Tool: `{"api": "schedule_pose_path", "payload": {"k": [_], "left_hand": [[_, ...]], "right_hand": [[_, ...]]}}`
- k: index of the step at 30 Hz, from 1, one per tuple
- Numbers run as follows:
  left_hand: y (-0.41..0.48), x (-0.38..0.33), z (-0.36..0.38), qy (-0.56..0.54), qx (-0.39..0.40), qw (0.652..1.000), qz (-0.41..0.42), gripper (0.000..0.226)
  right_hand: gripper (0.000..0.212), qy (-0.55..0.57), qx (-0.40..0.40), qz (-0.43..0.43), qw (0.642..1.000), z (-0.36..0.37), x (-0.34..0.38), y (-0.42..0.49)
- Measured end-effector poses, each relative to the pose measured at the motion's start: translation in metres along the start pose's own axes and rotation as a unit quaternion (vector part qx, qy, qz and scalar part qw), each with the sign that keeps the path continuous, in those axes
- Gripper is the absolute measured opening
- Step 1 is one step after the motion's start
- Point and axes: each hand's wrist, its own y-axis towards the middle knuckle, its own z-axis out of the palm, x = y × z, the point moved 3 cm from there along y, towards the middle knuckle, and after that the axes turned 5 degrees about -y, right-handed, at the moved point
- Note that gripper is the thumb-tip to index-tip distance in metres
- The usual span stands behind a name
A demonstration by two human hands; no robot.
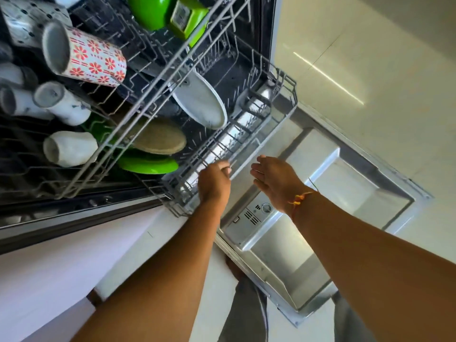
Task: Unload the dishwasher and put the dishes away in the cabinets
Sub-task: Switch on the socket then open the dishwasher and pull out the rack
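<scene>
The dishwasher stands open with its steel door [328, 201] folded down. My left hand [214, 185] grips the front rail of the lower rack [269, 124], fingers curled over the wire. My right hand [271, 180] hovers open just right of it, above the door, holding nothing. In the lower rack lie a white plate [201, 104], a tan plate [158, 140] and a green plate [148, 165]. The upper rack [158, 77] carries a red-flowered mug [86, 58], several white cups [66, 103] and green pieces [167, 13].
The detergent compartment [254, 215] sits in the door below my right hand. A white cabinet front [61, 267] fills the lower left. Pale floor tiles [370, 58] spread to the right of the door. My legs [246, 317] stand at the door's near edge.
</scene>
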Motion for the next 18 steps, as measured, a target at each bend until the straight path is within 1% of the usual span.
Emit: {"api": "schedule_pose_path", "payload": {"k": [3,7,8,10,12,15,18], "left_hand": [[-0.035,-0.002,0.025,-0.002,0.017,1.000,0.004,0.023],[-0.078,-0.007,0.049,0.015,0.038,0.998,0.040,0.020],[-0.088,-0.008,0.055,0.021,0.044,0.998,0.044,0.020],[-0.106,-0.010,0.066,0.026,0.062,0.996,0.054,0.019],[-0.124,-0.014,0.076,0.023,0.086,0.994,0.056,0.020],[-0.144,-0.014,0.091,0.013,0.105,0.993,0.056,0.021],[-0.160,-0.016,0.101,0.008,0.121,0.992,0.046,0.024]], "right_hand": [[0.016,-0.001,-0.023,-0.006,1.000,-0.011,-0.010,0.008],[0.024,0.001,-0.103,0.005,0.995,-0.036,-0.029,0.009],[0.023,0.020,-0.125,0.014,0.992,-0.044,-0.035,0.007],[0.014,0.109,-0.148,0.036,0.982,-0.058,-0.045,-0.001],[0.013,0.162,-0.167,0.041,0.972,-0.074,-0.057,-0.007],[0.013,0.093,-0.185,0.017,0.978,-0.097,-0.072,-0.017],[0.018,0.084,-0.218,0.026,0.972,-0.115,-0.088,-0.024]]}}
